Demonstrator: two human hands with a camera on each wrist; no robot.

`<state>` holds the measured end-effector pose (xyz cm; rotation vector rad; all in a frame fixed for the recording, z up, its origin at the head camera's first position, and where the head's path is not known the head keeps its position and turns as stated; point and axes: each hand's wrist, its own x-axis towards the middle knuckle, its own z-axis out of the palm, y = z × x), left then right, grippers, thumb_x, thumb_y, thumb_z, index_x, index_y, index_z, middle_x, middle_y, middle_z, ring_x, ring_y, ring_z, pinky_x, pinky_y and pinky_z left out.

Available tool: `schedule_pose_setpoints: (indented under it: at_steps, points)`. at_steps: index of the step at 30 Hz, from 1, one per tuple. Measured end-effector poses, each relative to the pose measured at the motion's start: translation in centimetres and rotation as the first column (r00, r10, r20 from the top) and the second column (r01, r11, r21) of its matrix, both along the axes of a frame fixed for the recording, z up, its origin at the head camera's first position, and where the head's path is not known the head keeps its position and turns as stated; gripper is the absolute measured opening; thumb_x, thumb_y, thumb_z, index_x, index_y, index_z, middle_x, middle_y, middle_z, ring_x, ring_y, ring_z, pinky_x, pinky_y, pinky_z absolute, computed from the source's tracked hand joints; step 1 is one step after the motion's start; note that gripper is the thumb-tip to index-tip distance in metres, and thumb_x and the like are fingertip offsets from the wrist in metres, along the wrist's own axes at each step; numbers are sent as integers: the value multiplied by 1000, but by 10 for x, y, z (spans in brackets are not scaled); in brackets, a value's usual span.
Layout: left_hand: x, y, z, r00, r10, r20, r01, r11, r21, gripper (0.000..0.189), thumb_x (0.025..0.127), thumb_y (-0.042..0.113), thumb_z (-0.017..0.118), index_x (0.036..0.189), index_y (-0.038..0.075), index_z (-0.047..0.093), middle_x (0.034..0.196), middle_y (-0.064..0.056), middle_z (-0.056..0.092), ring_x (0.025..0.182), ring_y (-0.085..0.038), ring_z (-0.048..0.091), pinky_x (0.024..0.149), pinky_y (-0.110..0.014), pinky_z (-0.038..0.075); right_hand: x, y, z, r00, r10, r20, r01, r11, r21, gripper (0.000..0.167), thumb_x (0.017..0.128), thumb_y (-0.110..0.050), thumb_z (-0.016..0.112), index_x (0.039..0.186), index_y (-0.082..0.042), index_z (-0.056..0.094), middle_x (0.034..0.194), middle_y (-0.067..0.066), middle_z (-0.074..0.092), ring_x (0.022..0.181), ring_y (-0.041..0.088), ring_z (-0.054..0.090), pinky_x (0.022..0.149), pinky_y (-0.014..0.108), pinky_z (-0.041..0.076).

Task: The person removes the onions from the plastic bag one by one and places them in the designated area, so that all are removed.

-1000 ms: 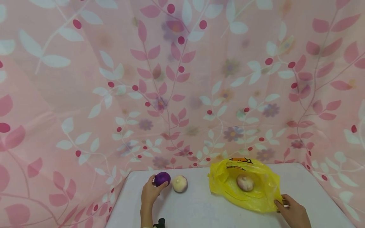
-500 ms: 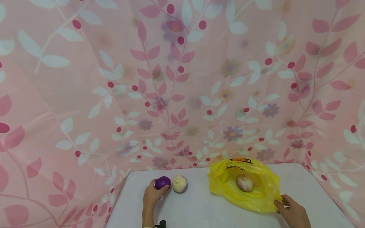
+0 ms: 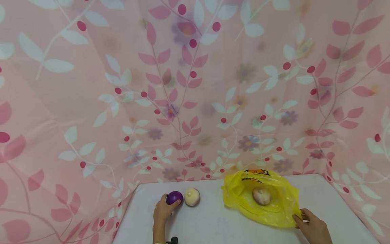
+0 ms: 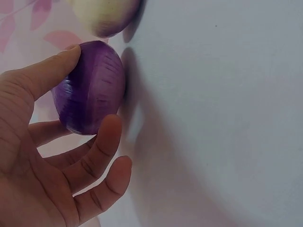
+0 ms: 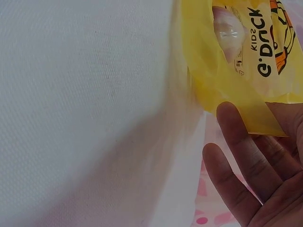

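My left hand (image 3: 163, 210) pinches a round, shiny purple onion (image 4: 90, 87) between thumb and fingers, at the left of the table. Its underside is at or just above the cloth; I cannot tell if it bears on it. Just right of it sits a creamy-white turnip (image 3: 192, 197) with a purplish rim. My right hand (image 3: 315, 226) pinches the near right edge of a yellow plastic bag (image 3: 274, 218) with a printed duck picture. Inside the bag's open mouth lies a pale, pinkish-white bulb (image 3: 261, 196), like garlic.
A white cloth covers the table (image 3: 213, 223). A pink curtain (image 3: 195, 101) with leaf and flower prints hangs close behind and at both sides. A small black object (image 3: 174, 240) shows by my left wrist at the bottom edge.
My left hand has come slightly nearer and lower with the purple onion, now beside the turnip. My right hand and the yellow bag have hardly moved.
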<state>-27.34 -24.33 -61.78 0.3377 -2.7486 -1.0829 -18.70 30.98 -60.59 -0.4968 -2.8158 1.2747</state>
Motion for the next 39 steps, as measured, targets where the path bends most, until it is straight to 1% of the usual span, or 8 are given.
schedule_pose_setpoints:
  at_steps: [5, 10, 15, 18, 22, 26, 33, 39]
  points:
    - [0, 0, 2, 1000, -9, 0, 9, 1000, -9, 86, 78, 52, 79, 135, -6, 49, 115, -31, 62, 73, -26, 65, 71, -50, 52, 1, -1, 2, 1000, 0, -2, 0, 1000, 7, 43, 92, -31, 70, 109, 7, 60, 91, 21, 70, 65, 20, 67, 61, 38, 56]
    - [2, -1, 3, 1000, -29, 11, 29, 999, -18, 87, 80, 52, 77, 137, -6, 47, 115, -31, 62, 68, -22, 64, 70, -48, 52, 1, -2, 2, 1000, -8, -14, 8, 1000, 17, 42, 92, -29, 70, 109, 7, 60, 90, 21, 70, 64, 20, 67, 61, 38, 56]
    - [5, -1, 6, 997, -73, 17, 74, 997, -22, 89, 80, 50, 77, 137, -10, 44, 114, -34, 61, 67, -23, 64, 72, -49, 52, 0, -2, 0, 1000, -14, -11, 14, 1000, 21, 41, 92, -27, 71, 110, 8, 59, 90, 21, 69, 64, 20, 66, 61, 38, 56]
    - [6, -2, 10, 997, -69, 18, 70, 997, -33, 91, 80, 51, 77, 138, -10, 44, 111, -33, 62, 70, -26, 64, 74, -52, 52, 0, -2, 0, 1000, -14, -3, 14, 1000, 13, 42, 92, -28, 71, 110, 8, 59, 90, 21, 69, 64, 20, 66, 61, 38, 56]
    - [7, -4, 14, 999, -51, 7, 52, 997, -57, 90, 79, 54, 76, 139, -6, 46, 96, -20, 65, 75, -27, 62, 71, -49, 51, 0, -2, 0, 1000, -12, 0, 12, 1000, 13, 42, 92, -29, 70, 110, 7, 59, 90, 20, 70, 64, 20, 66, 61, 38, 55]
    - [7, -5, 20, 998, -56, -22, 55, 997, -52, 86, 80, 53, 76, 138, -4, 48, 80, -6, 57, 71, -22, 54, 60, -40, 46, 0, -1, -1, 1000, -14, 3, 13, 1000, 15, 41, 92, -29, 71, 109, 7, 59, 90, 20, 70, 64, 20, 66, 62, 38, 56]
    - [10, -3, 32, 997, -43, -68, 40, 998, -49, 83, 80, 52, 77, 137, -3, 50, 85, -8, 60, 74, -21, 54, 64, -41, 46, -1, -1, -5, 1000, -17, 18, 16, 1000, 10, 44, 91, -29, 72, 109, 8, 59, 91, 23, 69, 64, 20, 65, 62, 39, 56]
    - [12, -1, 38, 993, -50, -111, 44, 997, -57, 80, 80, 50, 77, 134, -3, 53, 88, -10, 63, 78, -24, 58, 69, -45, 49, 0, 0, -5, 1000, -10, 11, 10, 1000, 10, 45, 91, -31, 72, 109, 8, 59, 91, 21, 69, 64, 20, 66, 62, 38, 55]
